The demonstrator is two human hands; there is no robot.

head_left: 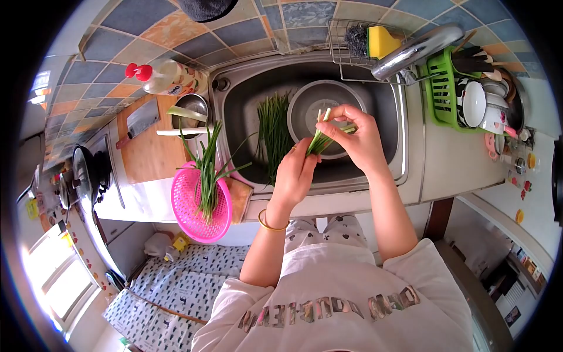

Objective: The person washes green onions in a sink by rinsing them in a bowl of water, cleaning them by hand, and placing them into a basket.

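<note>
Over the sink (pixel 237 105), my left hand (pixel 294 176) is closed around the lower part of a small bunch of green chives (pixel 317 143). My right hand (pixel 365 141) pinches at the pale stem ends of the same bunch, fingers bent together. Below them a round metal basin (pixel 301 100) sits in the sink; what is in it is hard to make out. A larger bundle of chives (pixel 272 129) lies in the sink to the basin's left. More chives (pixel 206 176) rest in a pink colander (pixel 183 206) at the counter's front edge, left of the sink.
A cutting board (pixel 146 158) with a cleaver (pixel 142 117) lies at left. Beside it are a metal bowl (pixel 201 104) with pale stalks (pixel 186 113) and a red-capped bottle (pixel 170 79). A faucet (pixel 417 51), yellow sponge (pixel 384 42) and green dish rack (pixel 438 97) stand right.
</note>
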